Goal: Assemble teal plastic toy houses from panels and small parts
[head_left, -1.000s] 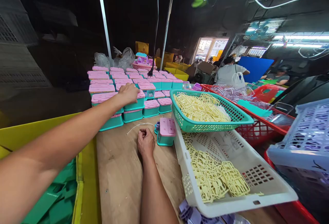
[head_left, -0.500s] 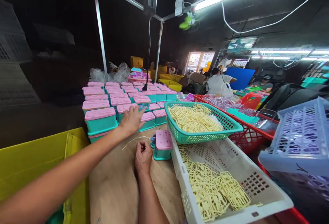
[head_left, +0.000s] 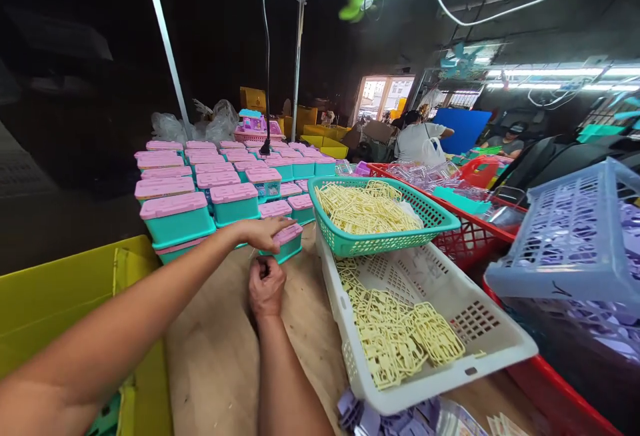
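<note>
Small teal box with pink lid (head_left: 287, 241) on the wooden counter (head_left: 225, 356), at the near edge of the stacked rows, just left of the white basket. Left hand (head_left: 265, 231) laid flat on its lid, fingers extended, palm down, touching but not gripping. Right hand (head_left: 267, 286) resting on the counter just in front of the box, clenched in a loose fist; whether anything sits inside the fist cannot be told.

Behind and left of the box: rows of matching teal boxes with pink lids (head_left: 200, 186), some stacked two high, filling the far left part of the counter. A toy house in pink and teal (head_left: 251, 121) on a pink basket at the far edge, clear plastic bags (head_left: 210, 124) beside it.

Right of the box: white basket (head_left: 505, 349) along the right edge, holding pale yellow plastic frames (head_left: 400, 339). Teal basket (head_left: 440, 221) propped on the white basket's far end, full of the same yellow pieces. Lavender basket (head_left: 570, 249) further right, over a red crate (head_left: 480, 249).

Yellow bin (head_left: 50, 303) against the counter's left edge. Purple pieces (head_left: 370, 419) at the near edge.

Other people (head_left: 417, 141) at work in the background, well apart.
</note>
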A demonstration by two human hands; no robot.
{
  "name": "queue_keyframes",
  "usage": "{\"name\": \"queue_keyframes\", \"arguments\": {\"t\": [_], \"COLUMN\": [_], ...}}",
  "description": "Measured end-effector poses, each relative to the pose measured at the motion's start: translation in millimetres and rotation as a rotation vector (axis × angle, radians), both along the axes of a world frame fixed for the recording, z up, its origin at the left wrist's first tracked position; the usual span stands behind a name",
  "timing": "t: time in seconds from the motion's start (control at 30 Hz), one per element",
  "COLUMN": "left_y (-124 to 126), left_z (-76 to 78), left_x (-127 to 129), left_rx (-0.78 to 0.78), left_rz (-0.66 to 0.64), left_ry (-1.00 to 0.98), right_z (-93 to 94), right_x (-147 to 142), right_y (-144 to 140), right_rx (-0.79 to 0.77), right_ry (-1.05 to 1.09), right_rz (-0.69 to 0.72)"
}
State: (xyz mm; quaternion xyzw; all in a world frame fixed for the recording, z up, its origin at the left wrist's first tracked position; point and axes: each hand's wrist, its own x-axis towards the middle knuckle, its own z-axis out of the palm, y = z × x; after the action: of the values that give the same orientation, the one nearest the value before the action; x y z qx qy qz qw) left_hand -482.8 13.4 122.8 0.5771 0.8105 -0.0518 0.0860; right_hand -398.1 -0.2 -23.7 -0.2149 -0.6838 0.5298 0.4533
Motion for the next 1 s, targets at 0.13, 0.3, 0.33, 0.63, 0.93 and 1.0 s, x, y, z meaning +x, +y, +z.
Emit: {"name": "queue_keyframes", "arguments": {"t": [0.13,0.3,0.33,0.63,0.93,1.0], "left_y": [7,26,28,50,56,56], "left_z": [-11.0,-21.4,-16.4,61.2,38.1,34.1], "left_x": [3,21,22,-21,-53,-47], "left_rx": [0.068,0.108,0.124,0.237,0.275,0.334], "left_rz": [0.216,0.245,0.223,0.256,0.357,0.362], "left_ry": [0.106,0.179,0.191,0.353,0.371,0.386], "right_z": [2.0,-2.4,-3.7,-10.0,-13.1,-14.6], "right_x": [-1,-5,-6,-10,-12,-13], "right_y": [6,21,22,21,19,18], "right_rx": [-0.072,-0.212,-0.225,-0.256,-0.211,-0.199], "right_ry": [0.015,0.0,-0.001,0.0,-0.036,-0.043], "right_rz": [-0.096,-0.267,-0.275,-0.254,-0.199,-0.192]}}
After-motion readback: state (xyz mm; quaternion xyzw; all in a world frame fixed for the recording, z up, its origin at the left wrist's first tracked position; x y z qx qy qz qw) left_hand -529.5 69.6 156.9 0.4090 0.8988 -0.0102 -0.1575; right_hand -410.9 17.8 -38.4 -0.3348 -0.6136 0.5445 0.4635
